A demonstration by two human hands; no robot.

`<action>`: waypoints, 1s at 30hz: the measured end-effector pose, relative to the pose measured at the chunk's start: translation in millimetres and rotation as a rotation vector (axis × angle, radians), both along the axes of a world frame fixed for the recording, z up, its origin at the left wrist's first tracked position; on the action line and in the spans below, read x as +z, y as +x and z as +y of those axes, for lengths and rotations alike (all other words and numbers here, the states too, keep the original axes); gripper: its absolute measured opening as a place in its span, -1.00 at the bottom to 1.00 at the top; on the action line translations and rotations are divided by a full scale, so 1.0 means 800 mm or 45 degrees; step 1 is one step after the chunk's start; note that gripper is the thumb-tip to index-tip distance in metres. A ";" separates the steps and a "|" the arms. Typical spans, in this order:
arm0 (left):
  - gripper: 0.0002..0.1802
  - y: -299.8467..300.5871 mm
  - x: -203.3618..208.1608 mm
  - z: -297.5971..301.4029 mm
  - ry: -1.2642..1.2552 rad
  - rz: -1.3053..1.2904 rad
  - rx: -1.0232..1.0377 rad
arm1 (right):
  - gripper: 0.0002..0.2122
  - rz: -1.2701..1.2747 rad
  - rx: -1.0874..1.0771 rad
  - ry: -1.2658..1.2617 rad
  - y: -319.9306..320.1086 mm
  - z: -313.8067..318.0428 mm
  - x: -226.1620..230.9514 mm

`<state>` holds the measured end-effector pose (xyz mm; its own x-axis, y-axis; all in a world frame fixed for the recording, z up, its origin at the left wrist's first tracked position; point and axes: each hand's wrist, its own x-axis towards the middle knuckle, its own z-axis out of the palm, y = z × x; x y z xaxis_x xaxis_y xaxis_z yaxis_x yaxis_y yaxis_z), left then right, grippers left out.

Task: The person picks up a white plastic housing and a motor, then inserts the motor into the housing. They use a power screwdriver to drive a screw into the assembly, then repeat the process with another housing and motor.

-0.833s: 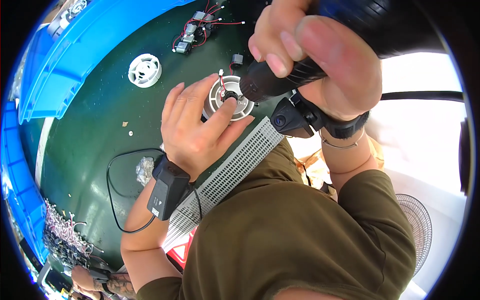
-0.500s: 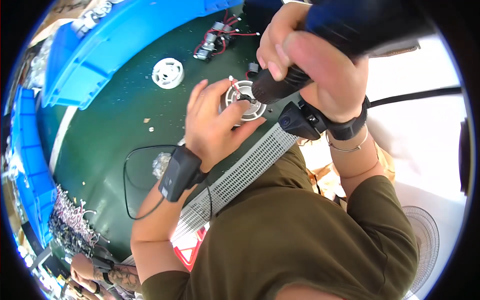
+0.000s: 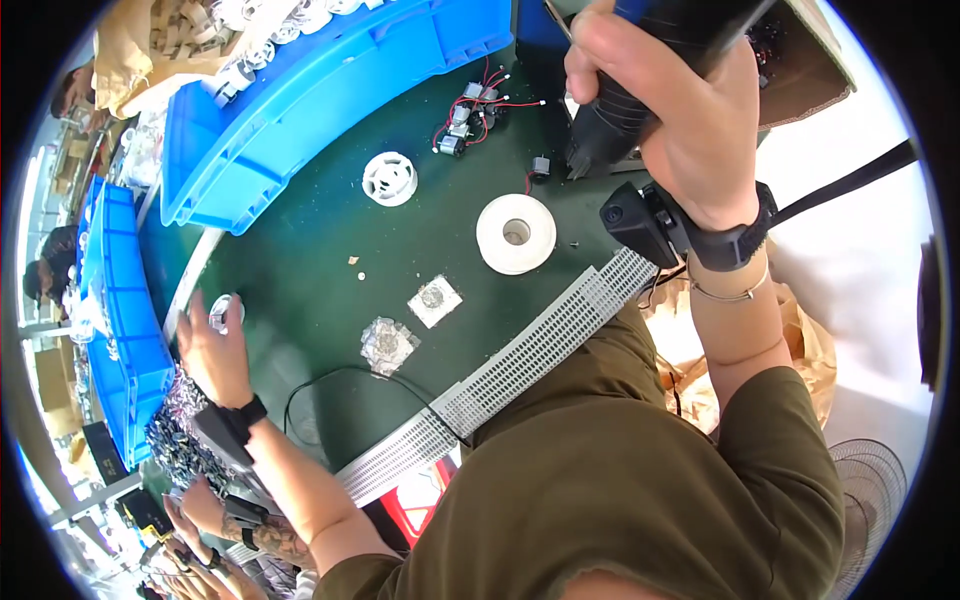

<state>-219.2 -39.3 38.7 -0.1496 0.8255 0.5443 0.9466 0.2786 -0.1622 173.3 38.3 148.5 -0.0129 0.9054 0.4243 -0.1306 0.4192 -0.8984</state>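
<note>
My right hand (image 3: 690,120) is wrapped round a black handheld power screwdriver (image 3: 625,100), its nose pointing down over the right side of the green work surface (image 3: 330,220). Far to the left, my left hand (image 3: 215,355) has its fingers spread beside a small round white part (image 3: 226,313); the thumb overlaps the part's edge. A thick white ring (image 3: 535,245) with a grey hole lies below the screwdriver, apart from both hands. A white spoked wheel (image 3: 390,179) rests farther back. One small motor (image 3: 540,168) with a red wire lies near the screwdriver's nose.
Blue bins (image 3: 330,110) line the back and left. Several motors with red wires (image 3: 465,120) lie behind. Two clear-and-silver patches (image 3: 388,345) mark the surface, near a black cable (image 3: 370,370). A perforated grey strip (image 3: 520,365) edges the front. Another person's tattooed arm (image 3: 280,540) shows lower left.
My left hand has moved from the white ring to the far left, and the round part that sat on the ring is gone from it. The screwdriver has lifted away. The view has shifted.
</note>
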 end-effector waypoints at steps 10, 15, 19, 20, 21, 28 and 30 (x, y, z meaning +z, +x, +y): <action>-0.45 0.165 -0.031 0.134 -0.529 -0.384 -1.031 | -0.56 -0.128 -0.016 0.202 -0.013 0.032 -0.015; -0.50 0.164 -0.019 0.099 -0.420 -1.764 -1.060 | -0.91 -0.924 -0.151 0.653 0.012 0.009 -0.087; -0.47 0.194 -0.012 0.067 -0.335 -2.223 -1.356 | -0.89 -1.533 0.260 0.322 0.025 0.004 -0.123; -0.45 0.208 -0.017 0.062 -0.285 -2.346 -1.392 | -0.86 -1.472 0.206 0.303 0.026 0.006 -0.128; -0.44 0.223 -0.015 0.056 -0.296 -2.404 -1.430 | -0.84 -1.411 0.152 0.284 0.025 0.006 -0.132; -0.33 0.272 -0.041 0.054 -0.274 -1.470 -1.537 | -0.72 -1.704 0.188 0.048 0.017 0.012 -0.167; -0.35 0.266 -0.055 0.044 -0.222 -1.491 -1.346 | -0.78 -1.695 0.187 0.086 0.015 0.013 -0.175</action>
